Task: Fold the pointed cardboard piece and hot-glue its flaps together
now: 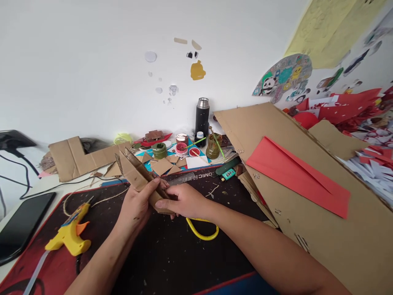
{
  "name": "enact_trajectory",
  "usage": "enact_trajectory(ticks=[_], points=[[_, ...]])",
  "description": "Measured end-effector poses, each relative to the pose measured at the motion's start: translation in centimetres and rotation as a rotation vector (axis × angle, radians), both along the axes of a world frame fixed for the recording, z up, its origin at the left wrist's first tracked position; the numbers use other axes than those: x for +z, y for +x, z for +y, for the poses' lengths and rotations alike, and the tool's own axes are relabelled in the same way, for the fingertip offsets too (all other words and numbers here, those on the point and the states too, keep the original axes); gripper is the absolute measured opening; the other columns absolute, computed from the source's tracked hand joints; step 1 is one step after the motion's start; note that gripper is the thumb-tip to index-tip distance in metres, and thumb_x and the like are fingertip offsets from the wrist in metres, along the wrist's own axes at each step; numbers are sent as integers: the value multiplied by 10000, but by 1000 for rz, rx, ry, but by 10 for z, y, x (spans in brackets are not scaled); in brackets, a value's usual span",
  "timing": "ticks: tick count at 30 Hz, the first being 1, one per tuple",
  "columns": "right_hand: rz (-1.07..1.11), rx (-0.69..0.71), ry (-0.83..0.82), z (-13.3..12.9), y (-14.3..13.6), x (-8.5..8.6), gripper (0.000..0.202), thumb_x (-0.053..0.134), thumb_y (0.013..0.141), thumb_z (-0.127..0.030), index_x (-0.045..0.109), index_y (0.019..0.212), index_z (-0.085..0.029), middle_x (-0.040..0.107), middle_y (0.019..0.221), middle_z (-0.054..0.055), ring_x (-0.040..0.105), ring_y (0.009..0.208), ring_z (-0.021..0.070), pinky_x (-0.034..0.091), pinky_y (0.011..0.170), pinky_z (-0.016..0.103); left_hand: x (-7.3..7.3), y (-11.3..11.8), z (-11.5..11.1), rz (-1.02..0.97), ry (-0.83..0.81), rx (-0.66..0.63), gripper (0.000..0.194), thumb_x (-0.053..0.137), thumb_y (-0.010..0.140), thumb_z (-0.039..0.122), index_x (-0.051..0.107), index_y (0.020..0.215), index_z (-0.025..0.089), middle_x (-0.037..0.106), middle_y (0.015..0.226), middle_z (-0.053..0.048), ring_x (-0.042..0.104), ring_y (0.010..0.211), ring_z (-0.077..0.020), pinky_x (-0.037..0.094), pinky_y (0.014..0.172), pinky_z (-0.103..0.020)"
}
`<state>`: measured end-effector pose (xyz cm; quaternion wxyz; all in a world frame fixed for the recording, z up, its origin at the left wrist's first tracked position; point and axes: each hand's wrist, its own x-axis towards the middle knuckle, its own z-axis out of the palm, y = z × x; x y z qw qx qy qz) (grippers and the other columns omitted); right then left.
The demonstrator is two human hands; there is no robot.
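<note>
Both my hands grip a folded cardboard piece above the dark desk mat. My left hand wraps the near left side, its thumb lying along the cardboard. From the right, my right hand closes on the lower end with thumb and fingers. The cardboard tilts up to the left, and its far end shows layered, ragged edges. Fingers hide part of its lower end. Just below my right hand a yellow loop lies on the mat, partly covered by the hand.
A yellow glue gun lies on the left, beside a black phone. Paint jars, cardboard scraps and a black thermos stand along the wall. A large cardboard sheet with folded red paper slants at right.
</note>
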<state>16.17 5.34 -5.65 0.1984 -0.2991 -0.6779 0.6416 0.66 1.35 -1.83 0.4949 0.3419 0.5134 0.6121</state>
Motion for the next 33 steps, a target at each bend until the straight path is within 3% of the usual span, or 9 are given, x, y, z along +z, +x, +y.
enact_trajectory(ticks=[8, 12, 17, 23, 27, 30, 33], points=[[118, 84, -93, -3, -1, 5, 452, 771, 961, -595, 636, 1069, -177, 708, 837, 2, 695, 594, 137, 520, 512, 226, 1, -6, 0, 2, 49, 30, 391, 930, 713, 530, 773, 725, 172, 747, 796, -75, 695, 662, -220, 603, 580, -314], [67, 104, -57, -4, -2, 7, 306, 699, 1043, -469, 627, 992, -176, 719, 856, 2, 679, 579, 102, 489, 508, 196, -1, -10, 1, -30, 66, 75, 372, 931, 727, 511, 754, 697, 185, 707, 740, -43, 669, 625, -199, 585, 544, -291], [24, 86, -39, -7, -2, 10, 267, 674, 1067, -390, 620, 925, -171, 692, 759, -16, 661, 556, 96, 487, 528, 196, -1, -8, 2, -43, 68, 86, 382, 942, 706, 490, 718, 640, 188, 668, 670, -27, 665, 628, -195, 589, 559, -283], [27, 49, -23, -7, -1, 5, 401, 750, 990, -559, 621, 925, -186, 716, 763, -10, 695, 597, 123, 508, 569, 219, 1, -12, 1, -93, 7, 18, 426, 941, 696, 546, 779, 792, 164, 754, 763, -61, 722, 713, -239, 617, 610, -314], [17, -3, 8, -4, 1, 3, 455, 786, 939, -623, 651, 1013, -194, 725, 793, -3, 709, 632, 144, 513, 586, 234, 2, -15, 2, -181, 27, 117, 411, 953, 699, 469, 797, 949, 182, 802, 849, -50, 762, 811, -261, 652, 706, -352], [-1, 11, 33, -3, 3, 5, 489, 782, 926, -656, 665, 1035, -194, 736, 846, 14, 711, 655, 152, 516, 601, 245, 4, -16, 4, -188, 41, 195, 340, 946, 686, 380, 790, 916, 185, 804, 823, -30, 775, 828, -259, 660, 765, -368], [42, 34, 29, -4, 3, 6, 530, 760, 927, -686, 680, 1085, -187, 729, 869, 29, 702, 690, 167, 498, 588, 248, 6, -18, 4, -200, 3, 192, 335, 921, 667, 374, 791, 902, 174, 812, 818, -46, 790, 875, -302, 668, 800, -416]])
